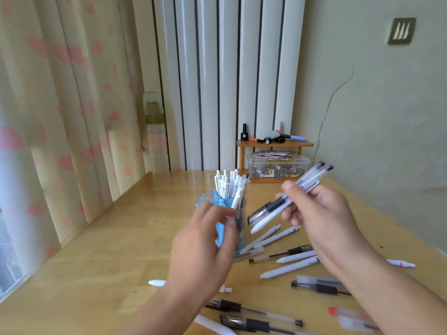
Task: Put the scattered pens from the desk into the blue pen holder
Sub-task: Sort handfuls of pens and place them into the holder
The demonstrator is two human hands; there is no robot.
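Note:
The blue pen holder [219,201] stands mid-desk with several white pens [228,184] upright in it. My left hand [205,243] is curled around the holder's near side. My right hand [321,213] grips a bundle of pens [273,210], clear black-capped ones and a white one, raised to the right of the holder with tips pointing down-left. Scattered pens lie on the desk: white ones [290,268] under my right hand, black gel pens [256,321] near the front edge, a red-capped pen [350,315] at the lower right.
A small wooden shelf [274,143] with bottles and a clear box [278,166] of bits stands at the desk's back right by the wall. Curtains hang on the left. A radiator stands behind. Bare wooden desk [96,262] lies left of the holder.

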